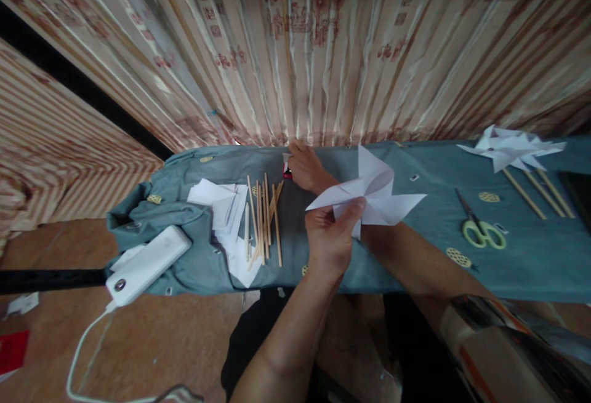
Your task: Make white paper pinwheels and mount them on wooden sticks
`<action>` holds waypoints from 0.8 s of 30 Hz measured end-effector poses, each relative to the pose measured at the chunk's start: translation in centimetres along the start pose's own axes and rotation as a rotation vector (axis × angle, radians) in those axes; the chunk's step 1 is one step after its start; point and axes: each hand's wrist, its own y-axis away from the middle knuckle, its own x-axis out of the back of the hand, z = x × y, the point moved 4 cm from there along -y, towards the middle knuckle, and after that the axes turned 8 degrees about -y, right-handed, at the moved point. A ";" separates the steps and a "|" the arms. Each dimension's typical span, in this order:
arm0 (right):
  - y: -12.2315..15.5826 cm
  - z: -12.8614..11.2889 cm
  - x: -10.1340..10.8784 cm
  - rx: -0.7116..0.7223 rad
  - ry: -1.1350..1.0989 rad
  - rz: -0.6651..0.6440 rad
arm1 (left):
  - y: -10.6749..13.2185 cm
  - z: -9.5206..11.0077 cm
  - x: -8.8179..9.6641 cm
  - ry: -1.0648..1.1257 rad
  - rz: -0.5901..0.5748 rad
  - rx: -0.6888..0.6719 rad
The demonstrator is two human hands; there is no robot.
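My left hand (330, 237) pinches a white paper pinwheel (376, 191) near its centre, thumb on top. The pinwheel has folded, pointed blades and is held above the cloth. Past it, my right arm crosses underneath, and my right hand (305, 166) is at the far side of the table. Its fingers are bent down beside a small red box (287, 171) with a pale flap or lid. What those fingers grip, if anything, is hidden. Several thin wooden sticks (265, 218) lie just left of my hands, partly crossing one another.
White paper sheets (226, 206) lie left of the sticks, near a white power bank (148, 266) with a cable. Green-handled scissors (482, 231) rest on the blue-green cloth (429, 175) to the right. Finished paper pinwheels (512, 147) on sticks lie farther right. A patterned curtain (300, 52) hangs behind.
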 end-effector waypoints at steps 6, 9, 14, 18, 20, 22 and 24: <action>-0.2 1.0 -0.4 0.020 0.002 -0.025 | 0.0 -0.1 0.1 0.020 0.015 0.021; -0.4 1.2 -0.8 0.044 -0.015 -0.043 | 0.1 -0.1 0.1 0.022 0.012 0.030; -0.7 0.9 -0.9 0.080 -0.064 -0.044 | 0.1 -0.2 0.1 0.007 -0.001 0.033; -0.3 0.7 -0.6 0.055 -0.122 -0.015 | 0.1 -0.1 0.1 0.020 -0.003 0.013; 0.0 0.5 -0.4 0.034 -0.155 0.012 | 0.0 0.0 0.1 0.019 0.002 0.000; 0.2 0.3 0.0 0.007 -0.200 0.046 | 0.1 0.1 0.1 0.016 0.005 -0.006; 0.4 0.3 0.3 -0.022 -0.264 0.087 | 0.1 0.1 0.2 0.010 0.008 -0.003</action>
